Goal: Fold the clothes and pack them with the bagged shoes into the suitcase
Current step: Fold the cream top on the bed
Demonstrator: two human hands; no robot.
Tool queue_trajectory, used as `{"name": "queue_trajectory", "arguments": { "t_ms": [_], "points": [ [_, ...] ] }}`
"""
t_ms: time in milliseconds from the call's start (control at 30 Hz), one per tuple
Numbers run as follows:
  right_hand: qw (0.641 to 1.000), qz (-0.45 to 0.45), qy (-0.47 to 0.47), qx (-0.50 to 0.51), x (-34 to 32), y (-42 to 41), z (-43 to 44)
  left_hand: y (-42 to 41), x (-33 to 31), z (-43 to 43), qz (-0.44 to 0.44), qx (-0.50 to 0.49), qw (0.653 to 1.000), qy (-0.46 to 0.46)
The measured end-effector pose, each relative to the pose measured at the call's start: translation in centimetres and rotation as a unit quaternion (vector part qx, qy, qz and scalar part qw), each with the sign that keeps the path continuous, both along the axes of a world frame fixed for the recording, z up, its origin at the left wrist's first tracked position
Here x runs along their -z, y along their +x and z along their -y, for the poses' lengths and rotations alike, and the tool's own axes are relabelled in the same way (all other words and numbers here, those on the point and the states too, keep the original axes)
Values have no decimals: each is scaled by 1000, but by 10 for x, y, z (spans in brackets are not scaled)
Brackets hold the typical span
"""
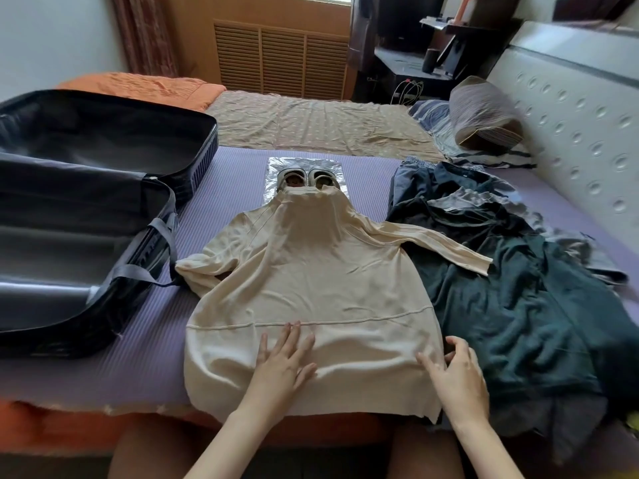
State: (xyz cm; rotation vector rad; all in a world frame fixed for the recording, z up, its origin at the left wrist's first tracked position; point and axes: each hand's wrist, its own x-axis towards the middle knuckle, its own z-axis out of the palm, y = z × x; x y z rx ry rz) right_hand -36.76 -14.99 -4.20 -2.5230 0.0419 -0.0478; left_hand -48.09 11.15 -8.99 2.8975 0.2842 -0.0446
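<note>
Item: one cream fine-knit high-neck sweater [304,288], laid flat, front down or up not determinable, on a purple ribbed mat [224,188]. Left hand [283,361]: flat on the sweater's lower middle, fingers straight and spread, pressing the cloth. Right hand [456,375]: at the sweater's right side edge, fingers curled, apparently pinching that edge. Beyond the sweater's neck, and partly covered by it: one pair of grey shoes in a clear plastic bag [304,178]. To the sweater's left, just beside its bunched left sleeve: one black hard-shell suitcase [86,202], open, both halves seemingly unpacked. To the sweater's right: a loose heap of dark green and grey garments [501,288], unfolded, with the sweater's right sleeve lying across it. Condition of task: judged at an early stage, first fold pending. Hazards noted: a side fold would likely drag the outstretched sleeve over the heap and snag or pull garments along; the crumpled left sleeve could be trapped inside the fold as a lump; the overlapping neck could shift the bagged shoes; the hem overhung the mattress edge and could slip.
</note>
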Motion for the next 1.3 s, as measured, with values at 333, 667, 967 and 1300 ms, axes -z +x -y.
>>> {"name": "queue_trajectory", "arguments": {
  "t_ms": [333,667,967,1300],
  "points": [
    [999,32,39,21,-4,-18,25,8,8,4,21,-25,998,57],
    [995,12,97,-27,13,-42,18,-25,19,16,75,16,996,40],
    [959,181,-37,-213,15,-47,-10,-6,4,16,32,29,999,32],
    [940,139,-86,-300,18,-38,-81,4,-26,-50,157,-76,975,-136]
  ]
}}
